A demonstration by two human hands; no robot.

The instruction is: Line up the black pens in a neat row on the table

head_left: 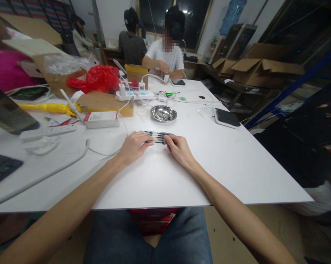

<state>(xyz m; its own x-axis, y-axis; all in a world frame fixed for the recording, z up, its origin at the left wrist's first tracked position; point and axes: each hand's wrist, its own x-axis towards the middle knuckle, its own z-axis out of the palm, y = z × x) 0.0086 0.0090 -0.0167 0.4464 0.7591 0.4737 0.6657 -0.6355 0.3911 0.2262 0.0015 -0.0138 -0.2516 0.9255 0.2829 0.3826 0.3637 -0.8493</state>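
Between my two hands lies a row of several slim, dark, pen-like sticks [157, 137] with pale and yellow bands. They run side by side, just above or on the white table; I cannot tell which. My left hand [136, 145] closes its fingers on the left ends. My right hand [178, 146] pinches the right ends between thumb and fingers. Fingers hide both ends of the row. Just beyond stands a shiny metal bowl [163, 113] with small items inside, too small to name.
The white table [165, 183] has a power strip [135, 95], a white-and-red box [102, 119] and a red plastic bag [99, 79] at the left and back. A dark-screened device [227, 118] lies at right. A thick grey cable [58, 169] crosses the left. Across sits a co-worker [165, 55].
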